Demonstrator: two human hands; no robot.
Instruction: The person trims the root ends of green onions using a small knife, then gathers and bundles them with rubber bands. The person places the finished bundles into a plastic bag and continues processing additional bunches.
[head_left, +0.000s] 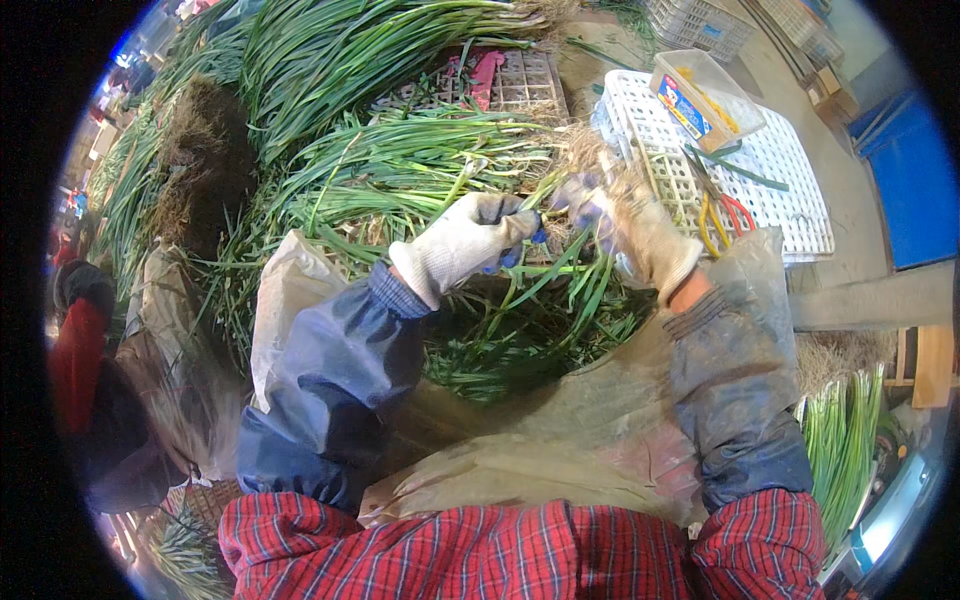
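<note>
My left hand (476, 236) wears a white knit glove with blue fingertips. Its thumb and fingers pinch the pale end of a scallion-like stalk (546, 190). My right hand (626, 221), in a soiled glove and blurred, is close by on the right. Green leaves (589, 281) hang below its fingers; whether it grips them is hard to tell. Just beyond both hands lies a heap of leafy stalks (405, 161), roots to the right. Loose trimmed leaves (495, 367) fill the hollow below my hands, beside a plastic sheet (600, 420) over my lap.
On the right, an upturned white plastic crate (780, 172) carries a clear tub (705, 97) and scissors (712, 202) with red and yellow handles. A larger pile of greens (360, 60) lies at the back. Bundled stalks (844, 450) stand at lower right. Another person (82, 360) is at far left.
</note>
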